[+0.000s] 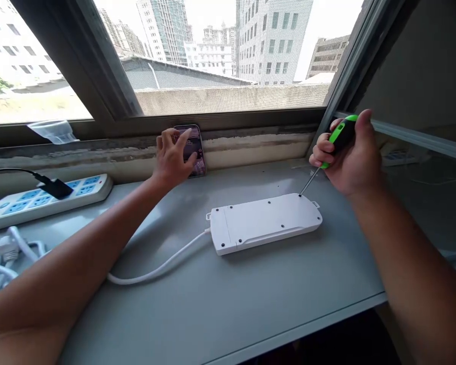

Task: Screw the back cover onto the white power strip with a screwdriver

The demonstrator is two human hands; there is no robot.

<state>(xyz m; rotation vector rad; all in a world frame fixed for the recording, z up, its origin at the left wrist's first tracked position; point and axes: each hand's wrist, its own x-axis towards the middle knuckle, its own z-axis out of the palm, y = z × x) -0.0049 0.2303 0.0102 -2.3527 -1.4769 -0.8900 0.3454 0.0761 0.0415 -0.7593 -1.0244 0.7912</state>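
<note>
Along the left end of the grey ledge [228, 314], one white power strip with blue sockets [41, 203], a black plug [55, 188] sitting in it, and just below, a bundle of white cable with a plug [7, 251]. On the window sill, paint peeling in a long band [254, 147], and a clear plastic piece [53, 132] leaning against the glass. Beyond the dark window frame [106, 66], a low grey roof [182, 76] and tall office buildings [269, 40], seen through fine mesh.
</note>
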